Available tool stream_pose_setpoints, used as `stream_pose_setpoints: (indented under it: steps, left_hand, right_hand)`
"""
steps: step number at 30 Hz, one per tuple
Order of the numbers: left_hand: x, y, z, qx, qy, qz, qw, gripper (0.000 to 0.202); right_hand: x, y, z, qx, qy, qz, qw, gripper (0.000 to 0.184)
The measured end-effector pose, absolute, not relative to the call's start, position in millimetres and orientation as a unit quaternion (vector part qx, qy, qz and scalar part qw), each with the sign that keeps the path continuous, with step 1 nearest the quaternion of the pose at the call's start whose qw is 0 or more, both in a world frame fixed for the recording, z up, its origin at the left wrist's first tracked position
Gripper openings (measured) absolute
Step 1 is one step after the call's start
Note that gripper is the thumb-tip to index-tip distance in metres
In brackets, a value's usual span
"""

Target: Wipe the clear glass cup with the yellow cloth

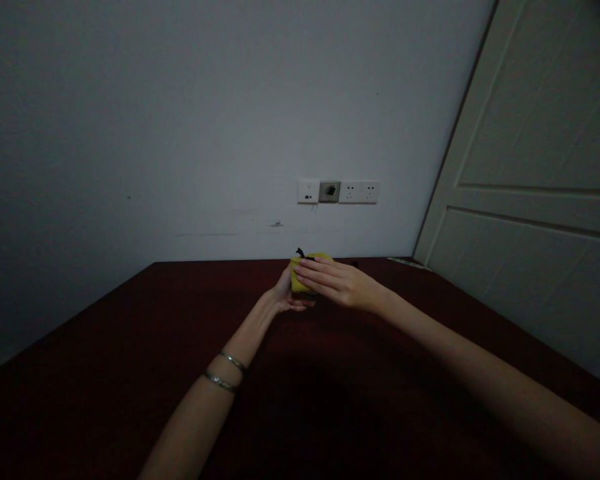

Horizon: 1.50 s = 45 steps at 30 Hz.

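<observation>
Over the far part of the table, both hands hold a small soft yellow bundle point(298, 284) with a black strap or tab sticking up at its top. I cannot make out its exact kind. My left hand point(283, 293) cups it from the left and below, its fingertips showing underneath. Across the near side lies my right hand point(337, 281), with long fingers pressed together over the yellow surface. The right thumb is hidden, and much of the bundle is covered by the fingers. Two metal bangles point(221, 381) circle my left forearm.
The dark red table point(180, 320) runs up to a pale wall point(205, 120). Sockets and switch plates point(359, 192) sit on the wall above the table's back edge. A panelled door point(540, 167) stands at the right. Near the back right corner lies a thin strip point(407, 263).
</observation>
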<state>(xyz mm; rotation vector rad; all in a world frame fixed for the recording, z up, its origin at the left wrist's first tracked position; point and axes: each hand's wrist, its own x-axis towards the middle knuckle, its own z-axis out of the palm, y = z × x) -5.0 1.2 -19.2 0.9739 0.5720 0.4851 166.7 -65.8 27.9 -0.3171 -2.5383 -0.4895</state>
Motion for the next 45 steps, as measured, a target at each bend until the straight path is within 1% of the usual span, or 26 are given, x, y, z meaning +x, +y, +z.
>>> stream_pose_setpoints:
  steps: [3,5,8,12,16,20,27,30,32,35,37,42,45]
  left_hand:
    - [-1,0,-17,0.476,0.250,0.252,0.805,0.070]
    - [0,0,-16,0.481,0.260,0.267,0.794,0.075]
    - [2,0,-17,0.486,0.278,0.292,0.775,0.081]
    - [2,-5,-17,0.490,0.277,0.316,0.764,0.081]
    - [1,-7,-15,0.497,0.273,0.314,0.762,0.080]
    - [-1,-4,-15,0.492,0.263,0.327,0.762,0.077]
    - [-3,-2,-16,0.499,0.233,0.354,0.756,0.076]
    - [-4,-2,-17,0.505,0.207,0.363,0.755,0.076]
    - [-5,-1,-17,0.508,0.194,0.366,0.755,0.075]
    - [-6,-1,-18,0.508,0.181,0.371,0.756,0.077]
    - [-7,-1,-18,0.506,0.169,0.374,0.758,0.078]
    - [-6,-3,-15,0.493,0.140,0.379,0.770,0.080]
    - [-4,-5,-12,0.466,0.120,0.394,0.783,0.081]
  right_hand:
    - [172,-62,29,-0.121,-0.937,-0.196,0.262,0.049]
    - [175,-61,30,-0.121,-0.930,-0.225,0.266,0.049]
    - [175,-60,28,-0.126,-0.912,-0.264,0.288,0.047]
    - [171,-61,25,-0.130,-0.891,-0.299,0.315,0.045]
    - [168,-62,23,-0.150,-0.878,-0.304,0.338,0.049]
    - [165,-61,22,-0.166,-0.873,-0.303,0.345,0.048]
    - [161,-59,27,-0.213,-0.873,-0.297,0.324,0.044]
    - [161,-58,32,-0.231,-0.880,-0.282,0.304,0.049]
    - [162,-57,34,-0.238,-0.886,-0.268,0.296,0.057]
    - [165,-55,35,-0.246,-0.889,-0.227,0.311,0.071]
    - [168,-53,34,-0.248,-0.892,-0.181,0.332,0.077]
    - [171,-51,33,-0.254,-0.888,-0.079,0.376,0.072]
    - [171,-54,33,-0.282,-0.877,-0.044,0.387,0.074]
